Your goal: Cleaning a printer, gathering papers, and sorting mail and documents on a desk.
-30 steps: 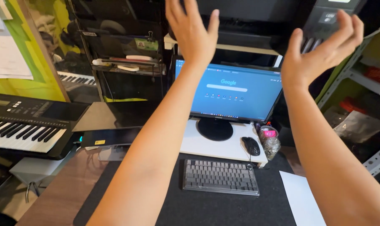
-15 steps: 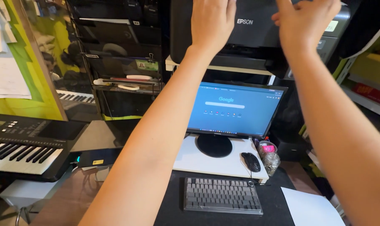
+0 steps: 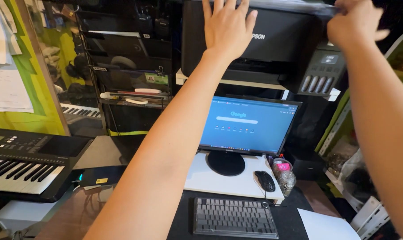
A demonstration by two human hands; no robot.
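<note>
A black printer [image 3: 281, 40] stands on a shelf above the monitor. My left hand [image 3: 226, 29] lies flat on its front upper left with the fingers spread and pointing up, holding nothing. My right hand [image 3: 355, 24] is curled at the printer's top right corner, fingers closed on the end of the thin grey lid edge [image 3: 290, 5] that runs along the top. The fingertips of both hands are cut off by the frame's upper edge. The printer's control panel [image 3: 321, 73] with several buttons sits just below my right hand.
Below the printer a monitor [image 3: 248, 124] glows blue on a white riser [image 3: 210, 178], with a black mouse [image 3: 264, 181] and a small jar [image 3: 285, 171]. A grey keyboard [image 3: 235, 218] and a white sheet [image 3: 326, 224] lie on the black mat. An electric piano [image 3: 23, 162] is at the left, metal shelving [image 3: 366, 213] at the right.
Both hands rose from open air to the printer. The left has settled flat on its front, and the right moved rightwards and closed at the top right corner. The view tilted up.
</note>
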